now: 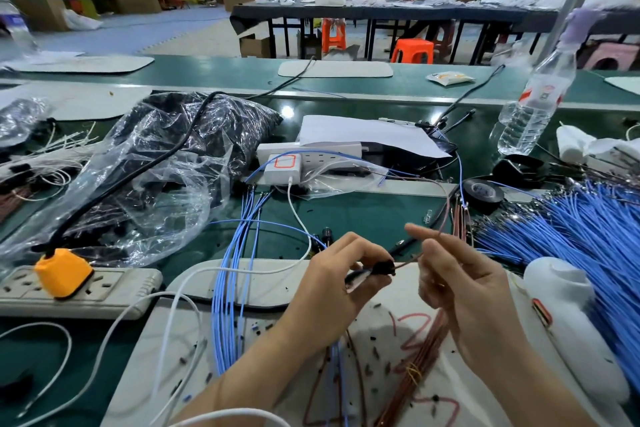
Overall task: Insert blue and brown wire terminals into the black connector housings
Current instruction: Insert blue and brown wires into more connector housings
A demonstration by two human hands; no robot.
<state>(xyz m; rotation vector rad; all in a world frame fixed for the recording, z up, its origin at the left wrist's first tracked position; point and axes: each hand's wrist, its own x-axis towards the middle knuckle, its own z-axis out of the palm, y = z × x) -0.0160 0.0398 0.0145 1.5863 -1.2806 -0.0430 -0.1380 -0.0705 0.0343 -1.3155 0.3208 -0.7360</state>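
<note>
Over white mat (263, 288), left hand (332, 274) grips housing (382, 268).

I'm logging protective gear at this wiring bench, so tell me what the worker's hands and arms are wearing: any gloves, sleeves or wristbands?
Nothing is worn that shows. The left hand and right hand are bare, with no gloves or finger cots. The left forearm and right forearm are uncovered down to the picture's bottom edge: no sleeves, watch or wristband in view.
</note>
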